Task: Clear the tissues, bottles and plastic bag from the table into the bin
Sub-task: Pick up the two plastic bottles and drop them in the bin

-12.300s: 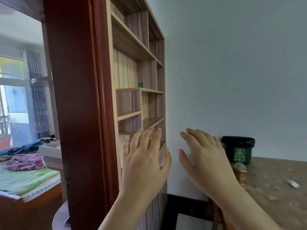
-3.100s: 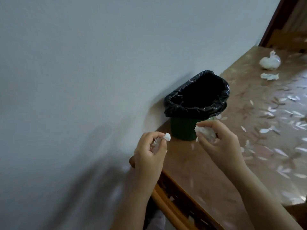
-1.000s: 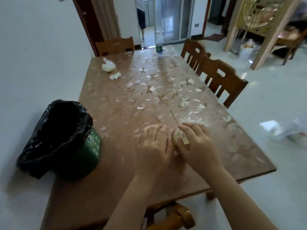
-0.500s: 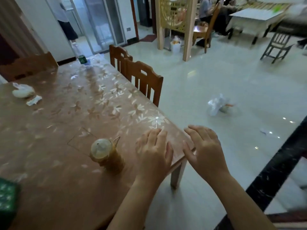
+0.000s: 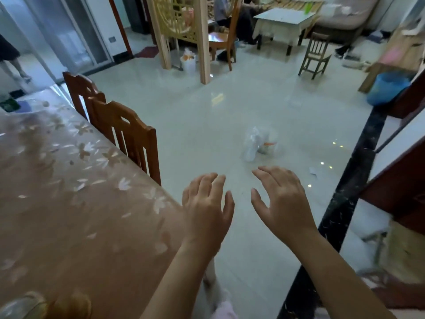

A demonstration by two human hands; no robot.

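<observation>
My left hand [image 5: 207,208] and my right hand [image 5: 280,203] hover palm-down with fingers spread, holding nothing, just past the corner of the brown flower-patterned table [image 5: 69,203]. A clear plastic bag [image 5: 258,145] with something orange inside lies on the pale floor ahead of my hands. A brown bottle [image 5: 57,307] stands at the table's near edge, cut off by the frame. A green bottle [image 5: 9,104] is at the table's far end. The bin and the tissues are out of view.
Two wooden chairs [image 5: 124,132] stand at the table's right side. A black strip [image 5: 345,203] runs along the floor on the right. Farther off are a wooden screen [image 5: 184,31], a white bucket [image 5: 188,62], a small chair [image 5: 315,56], a blue tub [image 5: 386,88] and seated people.
My view has swung further right, off the table toward the floor. Both hands stay empty and now hover over the floor beyond the table corner. The tissues have left the view.
</observation>
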